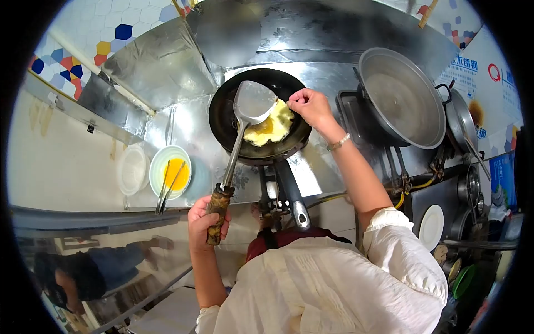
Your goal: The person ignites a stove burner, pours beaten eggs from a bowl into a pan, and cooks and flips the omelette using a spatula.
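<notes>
My left hand (207,224) is wrapped round the dark, worn handle of a metal spatula (253,102). The spatula's broad blade lies over a dark frying pan (225,92), covering part of a yellow and white egg (281,123). At the pan's right side, my right hand (310,107) has its fingers pinched together at the egg's edge. Whether the fingertips grip the egg or something small there is hard to make out. The pan's handle (292,195) points down toward my body, between my arms, with no hand on it.
Left of the pan, a pale bowl (187,186) holds yellow liquid and chopsticks (162,196), beside a white container (132,170). A large metal pot (397,100) stands right, above burner pipes. A white plate (431,227) is lower right. A person (92,273) appears at lower left.
</notes>
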A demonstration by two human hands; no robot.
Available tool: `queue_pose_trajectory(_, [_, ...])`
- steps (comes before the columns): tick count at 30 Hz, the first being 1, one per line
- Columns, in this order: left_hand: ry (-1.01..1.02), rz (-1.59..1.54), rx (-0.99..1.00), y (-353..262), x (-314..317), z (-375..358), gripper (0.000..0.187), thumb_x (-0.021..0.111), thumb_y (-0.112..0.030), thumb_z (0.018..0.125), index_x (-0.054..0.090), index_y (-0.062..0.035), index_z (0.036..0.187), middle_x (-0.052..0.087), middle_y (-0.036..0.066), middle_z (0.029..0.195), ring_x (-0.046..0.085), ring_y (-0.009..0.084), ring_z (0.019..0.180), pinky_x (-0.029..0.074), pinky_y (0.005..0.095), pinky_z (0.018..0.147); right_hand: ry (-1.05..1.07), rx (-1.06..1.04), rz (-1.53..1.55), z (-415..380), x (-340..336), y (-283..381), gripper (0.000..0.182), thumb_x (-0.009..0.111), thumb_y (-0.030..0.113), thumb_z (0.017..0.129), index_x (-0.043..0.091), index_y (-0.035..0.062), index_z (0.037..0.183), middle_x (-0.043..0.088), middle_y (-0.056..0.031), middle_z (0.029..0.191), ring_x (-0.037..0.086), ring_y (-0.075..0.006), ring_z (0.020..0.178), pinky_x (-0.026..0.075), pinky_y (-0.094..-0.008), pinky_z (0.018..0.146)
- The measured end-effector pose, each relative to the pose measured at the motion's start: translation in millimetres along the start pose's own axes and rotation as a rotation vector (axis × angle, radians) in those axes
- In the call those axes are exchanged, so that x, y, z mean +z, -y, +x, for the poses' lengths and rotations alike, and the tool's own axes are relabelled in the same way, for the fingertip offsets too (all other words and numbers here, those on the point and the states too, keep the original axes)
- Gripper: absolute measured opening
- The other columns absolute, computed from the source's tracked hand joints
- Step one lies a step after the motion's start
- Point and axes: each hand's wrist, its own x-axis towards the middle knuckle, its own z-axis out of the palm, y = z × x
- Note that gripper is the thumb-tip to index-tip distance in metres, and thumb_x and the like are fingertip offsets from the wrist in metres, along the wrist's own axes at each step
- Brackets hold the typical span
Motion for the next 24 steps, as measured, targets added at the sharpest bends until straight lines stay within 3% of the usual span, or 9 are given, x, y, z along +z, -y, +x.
queue_pose_trajectory(3, [0.01, -0.002, 0.005, 0, -4, 0, 0.04, 0.06, -0.005, 0.067, 0.051, 0.0055, 0.105, 0.058, 0.021, 0.072, 0.051, 0.0211, 0.041, 0.041, 0.0276, 0.033, 0.0, 0.003, -0.035, 1, 2, 6, 0.018, 0.069, 0.02, 0.072, 0.067, 0.0041, 0.078, 0.063, -0.0042, 0.066, 0.058, -0.0132, 0.059, 0.047, -0.0272, 0.06])
queue_pose_trajectory(5, [0.016, -0.008, 0.003, 1, -7, 0, 0.041, 0.06, -0.004, 0.067, 0.05, 0.0056, 0.106, 0.058, 0.021, 0.073, 0.051, 0.0212, 0.041, 0.041, 0.0276, 0.034, -0.003, -0.008, -0.044, 2, 3, 11, 0.015, 0.07, 0.019, 0.073, 0.067, 0.0045, 0.077, 0.054, 0.0039, 0.06, 0.047, -0.0048, 0.056, 0.04, -0.023, 0.053])
queue_pose_trajectory(9, [0.016, -0.003, 0.011, 2, -11, 1, 0.042, 0.062, -0.001, 0.067, 0.051, 0.0047, 0.108, 0.059, 0.022, 0.074, 0.052, 0.021, 0.043, 0.042, 0.0278, 0.035, 0.004, 0.001, -0.08, 4, 6, 18, 0.017, 0.071, 0.021, 0.072, 0.068, 0.0048, 0.075, 0.054, 0.0032, 0.059, 0.047, -0.0049, 0.056, 0.041, -0.0234, 0.053])
queue_pose_trajectory(18, [0.004, 0.021, 0.02, 2, -15, 0, 0.041, 0.061, 0.0, 0.068, 0.052, 0.0044, 0.108, 0.059, 0.022, 0.074, 0.052, 0.0212, 0.043, 0.043, 0.028, 0.036, 0.034, -0.005, -0.115, 10, 12, 21, 0.023, 0.075, 0.025, 0.07, 0.07, 0.0046, 0.076, 0.061, -0.0007, 0.061, 0.053, -0.0075, 0.055, 0.044, -0.0247, 0.054])
queue_pose_trajectory(20, [0.006, 0.019, 0.021, 2, -14, -1, 0.041, 0.061, 0.0, 0.068, 0.052, 0.0046, 0.108, 0.059, 0.022, 0.074, 0.052, 0.0213, 0.043, 0.043, 0.0281, 0.036, 0.041, 0.018, -0.135, 11, 11, 22, 0.024, 0.073, 0.027, 0.068, 0.069, 0.0039, 0.072, 0.067, -0.0095, 0.067, 0.063, -0.0175, 0.061, 0.05, -0.0289, 0.061])
queue_pose_trajectory(24, [-0.003, 0.015, 0.036, 4, -15, -1, 0.041, 0.06, 0.0, 0.068, 0.052, 0.0054, 0.108, 0.059, 0.022, 0.074, 0.052, 0.0212, 0.043, 0.043, 0.0281, 0.036, 0.027, 0.006, -0.087, 17, 14, 5, 0.021, 0.071, 0.025, 0.07, 0.07, 0.0037, 0.073, 0.067, -0.0095, 0.066, 0.063, -0.0164, 0.06, 0.05, -0.029, 0.06])
